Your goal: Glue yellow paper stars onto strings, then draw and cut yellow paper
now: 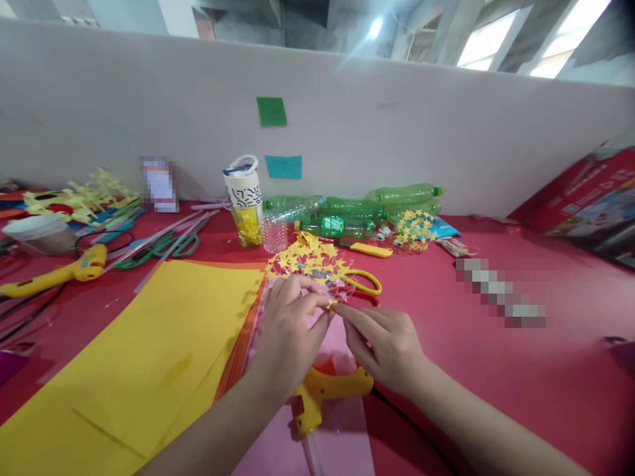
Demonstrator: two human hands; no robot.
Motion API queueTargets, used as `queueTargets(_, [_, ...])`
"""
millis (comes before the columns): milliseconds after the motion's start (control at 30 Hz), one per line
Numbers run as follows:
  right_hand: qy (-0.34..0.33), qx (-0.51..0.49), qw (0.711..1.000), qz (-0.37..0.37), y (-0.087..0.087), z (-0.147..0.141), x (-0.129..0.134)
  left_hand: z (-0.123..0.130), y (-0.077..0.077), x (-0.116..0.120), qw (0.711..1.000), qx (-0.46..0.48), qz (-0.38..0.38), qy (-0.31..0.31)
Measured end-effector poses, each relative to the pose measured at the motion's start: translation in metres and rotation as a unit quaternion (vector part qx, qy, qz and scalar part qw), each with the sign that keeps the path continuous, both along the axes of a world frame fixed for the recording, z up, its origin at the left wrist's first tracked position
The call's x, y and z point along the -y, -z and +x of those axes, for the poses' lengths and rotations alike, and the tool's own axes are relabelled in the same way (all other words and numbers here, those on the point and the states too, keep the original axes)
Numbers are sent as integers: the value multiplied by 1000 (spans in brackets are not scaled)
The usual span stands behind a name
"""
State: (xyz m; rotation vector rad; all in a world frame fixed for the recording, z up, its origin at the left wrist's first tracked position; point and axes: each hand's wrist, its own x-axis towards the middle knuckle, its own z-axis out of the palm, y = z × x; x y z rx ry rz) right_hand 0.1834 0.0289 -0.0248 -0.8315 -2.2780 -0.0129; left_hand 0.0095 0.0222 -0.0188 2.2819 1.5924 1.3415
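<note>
A small yellow star [332, 305] is pinched between the fingertips of my left hand [295, 324], with its thumb and fingers pressed together. The fingertips of my right hand [384, 337] touch the star from the right, fingers closed; whether they grip it too is hard to make out. Just beyond my hands is a heap of yellow stars [302, 254], some on clear plastic. Scissors with yellow handles [367, 281] and a red-handled pair lie beside it. Below my hands a yellow glue gun [322, 393] rests on pink paper [342, 433].
Yellow sheets [183, 317] cover the left of the red table [496, 390]. Another glue gun [64, 274] lies far left. Green bottles [352, 211], a white-topped tumbler [244, 201] and a yellow cutter [371, 250] are at the back. A red box [590, 192] stands right.
</note>
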Motion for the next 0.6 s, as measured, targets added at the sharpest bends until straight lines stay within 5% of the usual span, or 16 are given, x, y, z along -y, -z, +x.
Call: queueTargets(600, [109, -120, 984, -72, -5, 18, -13, -13, -5, 2, 997, -51, 46, -43])
